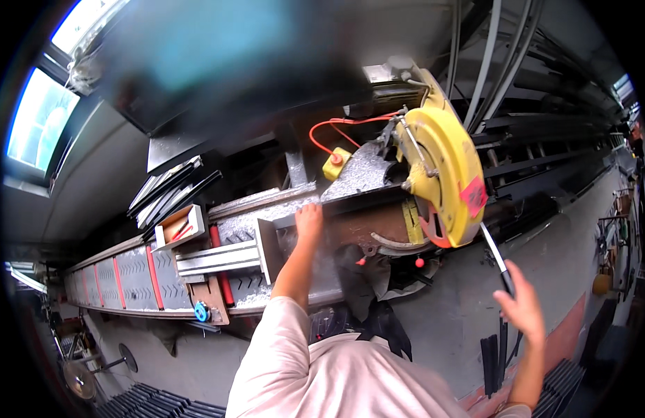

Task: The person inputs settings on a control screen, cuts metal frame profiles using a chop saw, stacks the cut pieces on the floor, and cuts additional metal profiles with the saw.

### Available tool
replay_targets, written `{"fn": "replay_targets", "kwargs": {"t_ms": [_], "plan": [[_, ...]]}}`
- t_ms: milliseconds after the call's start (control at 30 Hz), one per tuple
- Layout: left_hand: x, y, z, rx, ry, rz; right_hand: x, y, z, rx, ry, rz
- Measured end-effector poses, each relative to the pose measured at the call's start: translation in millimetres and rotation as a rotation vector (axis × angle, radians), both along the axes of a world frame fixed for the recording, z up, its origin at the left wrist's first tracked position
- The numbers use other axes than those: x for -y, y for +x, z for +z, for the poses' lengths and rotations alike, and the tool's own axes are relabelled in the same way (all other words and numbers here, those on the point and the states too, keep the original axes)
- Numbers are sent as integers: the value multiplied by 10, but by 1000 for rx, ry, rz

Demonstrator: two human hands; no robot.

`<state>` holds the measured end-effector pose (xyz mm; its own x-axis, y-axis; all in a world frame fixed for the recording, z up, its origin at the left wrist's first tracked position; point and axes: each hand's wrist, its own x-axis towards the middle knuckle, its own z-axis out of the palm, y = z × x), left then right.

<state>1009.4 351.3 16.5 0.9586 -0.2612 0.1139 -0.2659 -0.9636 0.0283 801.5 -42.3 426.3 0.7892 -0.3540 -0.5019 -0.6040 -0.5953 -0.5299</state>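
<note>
Well, right of centre the yellow saw (444, 167) stands at a dark crosswise bar (360, 200); the saw's handle (493, 249) slants down rightward to the nearer right hand (524, 303), half-curled, closure unclear; the left hand (308, 219), grip hidden, overlaps the bar's left part.

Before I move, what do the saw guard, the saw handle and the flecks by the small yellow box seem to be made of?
Saw guard: probably painted metal; smooth, even yellow with a soft sheen.
Saw handle: likely bare metal, bright and silvery; its plain black end could be rubber or plastic.
Flecks: perhaps metal chips, by their silvery glint; too small to be sure.
</note>
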Motion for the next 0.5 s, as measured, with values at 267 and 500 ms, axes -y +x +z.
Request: {"fn": "replay_targets", "kwargs": {"t_ms": [267, 500], "plan": [[47, 1, 34, -42, 40, -15, 184, -603, -1448, 175, -127, -136], [36, 7, 31, -123, 85, -2, 190, -602, -1516, 133, -113, -198]]}}
